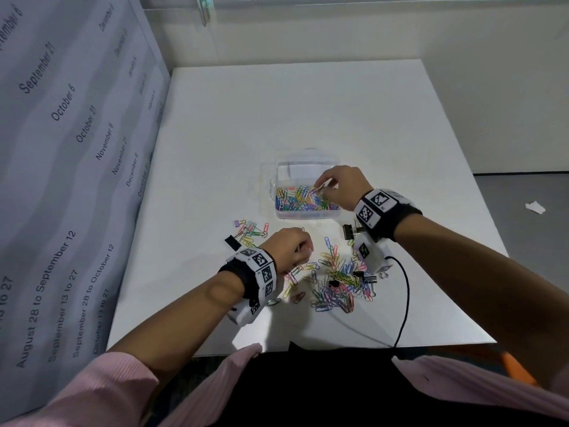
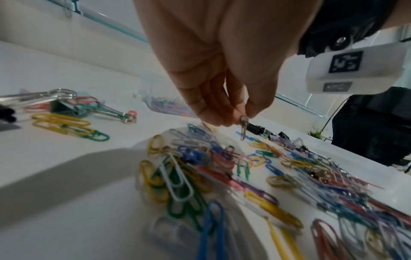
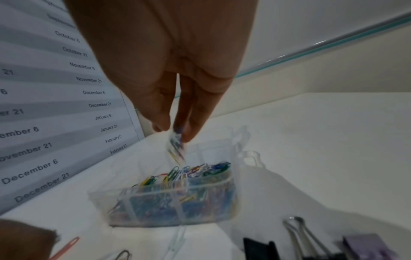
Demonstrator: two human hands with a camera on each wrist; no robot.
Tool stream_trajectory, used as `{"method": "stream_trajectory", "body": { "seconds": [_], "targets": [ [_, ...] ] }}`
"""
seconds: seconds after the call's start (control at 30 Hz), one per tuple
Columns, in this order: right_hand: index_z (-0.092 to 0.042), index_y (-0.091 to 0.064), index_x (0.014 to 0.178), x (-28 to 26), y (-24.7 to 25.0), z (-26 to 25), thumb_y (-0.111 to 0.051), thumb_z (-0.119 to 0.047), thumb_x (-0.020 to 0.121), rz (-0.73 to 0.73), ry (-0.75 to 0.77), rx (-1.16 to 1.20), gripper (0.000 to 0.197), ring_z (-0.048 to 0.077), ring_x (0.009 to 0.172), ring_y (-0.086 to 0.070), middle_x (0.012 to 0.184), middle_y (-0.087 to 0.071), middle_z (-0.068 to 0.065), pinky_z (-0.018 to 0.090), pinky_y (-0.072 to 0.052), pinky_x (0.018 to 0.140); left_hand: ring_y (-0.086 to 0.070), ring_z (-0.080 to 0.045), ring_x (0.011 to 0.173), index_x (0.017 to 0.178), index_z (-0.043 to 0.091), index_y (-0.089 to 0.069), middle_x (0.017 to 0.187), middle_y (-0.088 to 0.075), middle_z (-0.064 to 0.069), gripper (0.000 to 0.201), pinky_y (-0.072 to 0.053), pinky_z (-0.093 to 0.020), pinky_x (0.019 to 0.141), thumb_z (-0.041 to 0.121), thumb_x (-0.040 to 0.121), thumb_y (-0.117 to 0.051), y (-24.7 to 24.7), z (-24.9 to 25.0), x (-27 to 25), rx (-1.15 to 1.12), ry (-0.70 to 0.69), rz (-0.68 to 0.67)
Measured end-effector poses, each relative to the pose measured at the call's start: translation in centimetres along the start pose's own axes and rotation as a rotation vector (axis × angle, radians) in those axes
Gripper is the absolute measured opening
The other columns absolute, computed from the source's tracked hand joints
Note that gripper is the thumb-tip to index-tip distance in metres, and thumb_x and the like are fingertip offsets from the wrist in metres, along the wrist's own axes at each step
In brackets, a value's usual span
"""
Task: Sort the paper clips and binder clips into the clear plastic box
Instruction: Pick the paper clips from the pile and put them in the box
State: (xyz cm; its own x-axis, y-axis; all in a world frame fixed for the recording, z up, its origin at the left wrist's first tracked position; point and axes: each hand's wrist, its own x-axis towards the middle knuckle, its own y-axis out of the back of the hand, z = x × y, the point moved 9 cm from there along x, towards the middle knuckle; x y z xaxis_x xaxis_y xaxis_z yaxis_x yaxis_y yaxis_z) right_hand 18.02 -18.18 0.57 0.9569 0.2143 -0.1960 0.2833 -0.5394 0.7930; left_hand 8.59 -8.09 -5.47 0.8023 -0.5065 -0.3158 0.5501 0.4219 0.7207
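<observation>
A clear plastic box (image 1: 303, 214) sits mid-table, its near compartment heaped with coloured paper clips (image 1: 303, 198). My right hand (image 1: 320, 188) hovers over that compartment and pinches a small bunch of clips (image 3: 175, 149) just above the box (image 3: 133, 198). A loose pile of clips (image 1: 335, 282) lies nearer to me. Above its left edge, my left hand (image 1: 304, 248) pinches one silver paper clip (image 2: 243, 128), which hangs from the fingertips (image 2: 213, 119). A black binder clip (image 1: 351, 231) lies beside the box, below my right wrist.
A smaller group of clips with purple (image 1: 236, 222), teal (image 2: 64, 107) and black (image 1: 232, 242) binder clips lies left of the pile. More binder clips (image 1: 366, 277) sit in the pile. A black cable (image 1: 403, 297) crosses the front right. A calendar poster (image 1: 77, 149) walls the left side.
</observation>
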Motion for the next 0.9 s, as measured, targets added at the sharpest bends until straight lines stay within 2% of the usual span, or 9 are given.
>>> {"method": "stream_trajectory", "body": {
  "seconds": [0.07, 0.13, 0.27, 0.43, 0.53, 0.63, 0.7, 0.83, 0.9],
  "targets": [
    [-0.012, -0.069, 0.092, -0.1, -0.5, -0.3, -0.056, -0.004, 0.078, -0.007, 0.026, -0.035, 0.021, 0.027, 0.088, -0.061, 0.104, -0.062, 0.013, 0.026, -0.043, 0.077, -0.059, -0.014, 0.072, 0.095, 0.007, -0.064, 0.096, -0.065, -0.006, 0.015, -0.045, -0.027, 0.073, 0.016, 0.089, -0.053, 0.8, -0.3, 0.0, -0.015, 0.013, 0.034],
    [-0.009, -0.069, 0.09, -0.8, -1.3, -0.6, -0.054, -0.002, 0.078, -0.017, 0.067, -0.032, 0.021, 0.024, 0.081, -0.058, 0.101, -0.063, 0.015, 0.029, -0.046, 0.079, -0.059, -0.019, 0.085, 0.096, 0.005, -0.064, 0.095, -0.064, -0.005, 0.018, -0.044, -0.027, 0.078, 0.016, 0.089, -0.052, 2.0, -0.9, -0.1, -0.032, 0.044, 0.096],
    [-0.009, -0.07, 0.087, -3.0, -4.7, -0.6, -0.049, -0.002, 0.079, -0.19, 0.104, -0.058, 0.024, 0.011, 0.074, -0.053, 0.094, -0.072, 0.011, 0.023, -0.044, 0.074, -0.059, -0.022, 0.086, 0.1, 0.004, -0.065, 0.099, -0.065, -0.012, 0.02, -0.048, -0.033, 0.081, 0.014, 0.091, -0.049, 4.4, -3.7, -0.7, -0.103, 0.152, 0.246],
    [-0.012, -0.059, 0.116, -5.1, -9.4, -1.2, -0.053, -0.01, 0.082, -0.393, 0.16, -0.166, 0.035, 0.024, 0.114, -0.049, 0.123, -0.055, 0.011, 0.032, -0.037, 0.098, -0.06, -0.031, 0.09, 0.1, 0.005, -0.064, 0.098, -0.063, -0.016, 0.02, -0.048, -0.037, 0.081, 0.012, 0.092, -0.046, 4.8, -7.3, -1.4, -0.064, 0.284, 0.272],
    [-0.014, -0.045, 0.131, -5.9, -11.4, -1.3, -0.06, -0.018, 0.081, -0.439, 0.207, -0.264, 0.053, 0.028, 0.125, -0.036, 0.136, -0.041, 0.012, 0.037, -0.032, 0.107, -0.06, -0.029, 0.088, 0.1, 0.009, -0.061, 0.099, -0.062, -0.013, 0.017, -0.049, -0.041, 0.087, 0.014, 0.092, -0.047, 4.5, -8.1, -1.7, -0.035, 0.321, 0.259],
    [-0.014, -0.05, 0.125, -6.4, -12.1, -1.2, -0.061, -0.016, 0.078, -0.444, 0.221, -0.297, 0.048, 0.029, 0.117, -0.041, 0.126, -0.045, 0.012, 0.038, -0.037, 0.1, -0.055, -0.02, 0.083, 0.104, 0.011, -0.059, 0.1, -0.047, -0.004, 0.017, -0.044, -0.032, 0.086, 0.013, 0.088, -0.051, 4.5, -7.3, -2.1, -0.023, 0.294, 0.27],
    [-0.015, -0.056, 0.115, -6.7, -12.1, -0.9, -0.061, -0.013, 0.078, -0.457, 0.217, -0.259, 0.037, 0.028, 0.108, -0.047, 0.114, -0.05, 0.013, 0.036, -0.04, 0.093, -0.052, -0.018, 0.083, 0.1, 0.012, -0.06, 0.095, -0.045, -0.001, 0.018, -0.043, -0.03, 0.08, 0.014, 0.082, -0.06, 3.9, -6.1, -2.1, -0.018, 0.228, 0.201],
    [-0.017, -0.064, 0.101, -6.9, -10.9, 0.1, -0.063, -0.015, 0.077, -0.458, 0.198, -0.218, 0.024, 0.026, 0.101, -0.051, 0.104, -0.058, 0.01, 0.035, -0.042, 0.089, -0.056, -0.021, 0.087, 0.099, 0.011, -0.06, 0.091, -0.053, -0.002, 0.023, -0.043, -0.028, 0.074, 0.016, 0.078, -0.068, 0.5, -4.3, -2.4, 0.131, 0.132, -0.112],
    [-0.02, -0.063, 0.101, -6.6, -9.2, 0.6, -0.064, -0.018, 0.075, -0.365, 0.163, -0.193, 0.026, 0.024, 0.102, -0.047, 0.103, -0.058, 0.007, 0.039, -0.042, 0.091, -0.055, -0.023, 0.093, 0.103, 0.011, -0.057, 0.098, -0.052, -0.005, 0.026, -0.039, -0.027, 0.074, 0.017, 0.08, -0.066, -0.3, -4.7, -2.6, 0.201, 0.124, -0.13]
  ]
}}
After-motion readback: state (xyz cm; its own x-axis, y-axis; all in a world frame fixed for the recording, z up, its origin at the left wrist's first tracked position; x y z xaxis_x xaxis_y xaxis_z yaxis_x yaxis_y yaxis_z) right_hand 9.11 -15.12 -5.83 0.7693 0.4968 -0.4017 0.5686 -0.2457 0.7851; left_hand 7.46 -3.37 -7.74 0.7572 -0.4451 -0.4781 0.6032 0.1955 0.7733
